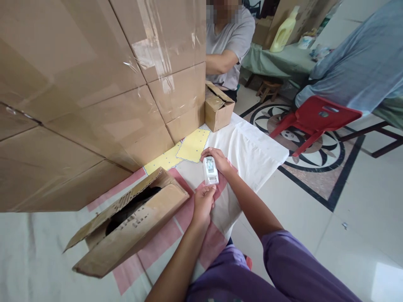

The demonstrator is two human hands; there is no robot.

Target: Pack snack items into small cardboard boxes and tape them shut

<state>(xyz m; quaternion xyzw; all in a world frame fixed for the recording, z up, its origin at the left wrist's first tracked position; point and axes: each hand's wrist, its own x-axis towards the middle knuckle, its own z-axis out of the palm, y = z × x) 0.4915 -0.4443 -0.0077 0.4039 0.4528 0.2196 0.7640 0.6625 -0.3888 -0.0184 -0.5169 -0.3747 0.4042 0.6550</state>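
A small white boxy item (210, 170) with a grey panel on its upper face and a clear-looking lower end is between my two hands above the cloth-covered table. My right hand (218, 160) curls round its far end and right side. At the near end, the closed fingers of my left hand (204, 200) pinch its lower edge. The item's exact kind is too small to make out. Left of my hands lies an open cardboard box (157, 214), its flaps raised and something dark inside.
Large taped cartons (103, 105) form a wall at the left. Yellow patterned sheets (193, 144) lie beside them, and a smaller carton (219, 111) stands at the table's far corner. Two people sit beyond, one on a red chair (317, 121). The tablecloth (258, 147) hangs over the right edge.
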